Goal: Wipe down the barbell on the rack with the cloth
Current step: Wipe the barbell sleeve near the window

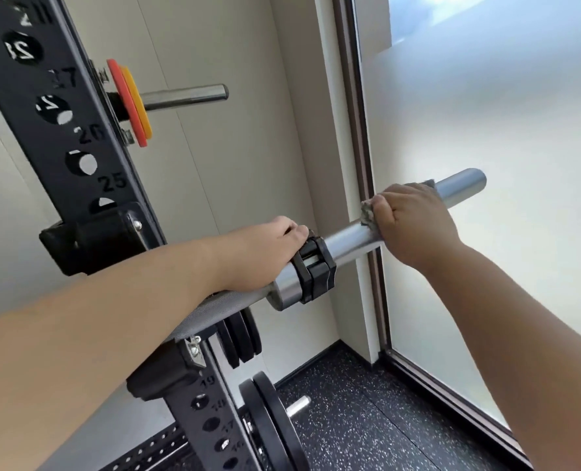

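Barbell (pixel 347 237) across rack (pixel 44 144) hooks. Cloth (pixel 367 215) clenched in right hand (pixel 415 222), wrapped round it just beyond collar (pixel 313 266) for wiping; left hand (pixel 265 253) gripping just inside collar, likely steadying.

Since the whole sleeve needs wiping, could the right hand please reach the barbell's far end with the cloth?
Probably yes: the right hand grips the cloth round the barbell just short of its bare end; the collar sits the other way, by the left hand.
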A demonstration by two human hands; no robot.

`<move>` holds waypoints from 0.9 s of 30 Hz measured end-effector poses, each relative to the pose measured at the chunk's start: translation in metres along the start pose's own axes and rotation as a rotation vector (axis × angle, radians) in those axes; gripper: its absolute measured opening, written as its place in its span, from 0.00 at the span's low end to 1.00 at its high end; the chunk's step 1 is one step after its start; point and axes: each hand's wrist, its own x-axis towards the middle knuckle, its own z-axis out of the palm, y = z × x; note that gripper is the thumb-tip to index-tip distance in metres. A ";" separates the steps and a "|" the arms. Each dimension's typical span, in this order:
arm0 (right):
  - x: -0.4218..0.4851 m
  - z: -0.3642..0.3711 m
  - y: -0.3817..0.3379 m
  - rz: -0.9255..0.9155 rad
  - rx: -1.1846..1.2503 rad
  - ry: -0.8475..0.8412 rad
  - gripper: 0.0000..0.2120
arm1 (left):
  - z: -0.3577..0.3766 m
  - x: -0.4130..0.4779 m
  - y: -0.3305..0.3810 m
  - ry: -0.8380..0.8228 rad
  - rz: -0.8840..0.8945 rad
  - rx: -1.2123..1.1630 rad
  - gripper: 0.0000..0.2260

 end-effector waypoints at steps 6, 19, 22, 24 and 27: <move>-0.040 -0.004 -0.062 0.000 0.326 0.129 0.22 | -0.007 -0.027 -0.034 -0.040 0.080 -0.029 0.24; -0.091 -0.007 -0.153 -0.332 0.268 0.150 0.17 | -0.003 -0.043 -0.077 -0.145 0.219 -0.108 0.14; -0.102 -0.005 -0.144 -0.391 0.336 0.145 0.17 | 0.000 -0.039 -0.081 -0.093 0.248 -0.130 0.13; -0.103 -0.008 -0.141 -0.433 0.294 0.121 0.18 | 0.000 -0.037 -0.082 -0.079 0.254 -0.130 0.11; -0.085 -0.014 -0.146 -0.364 0.200 0.065 0.20 | 0.000 -0.035 -0.083 -0.072 0.231 -0.096 0.08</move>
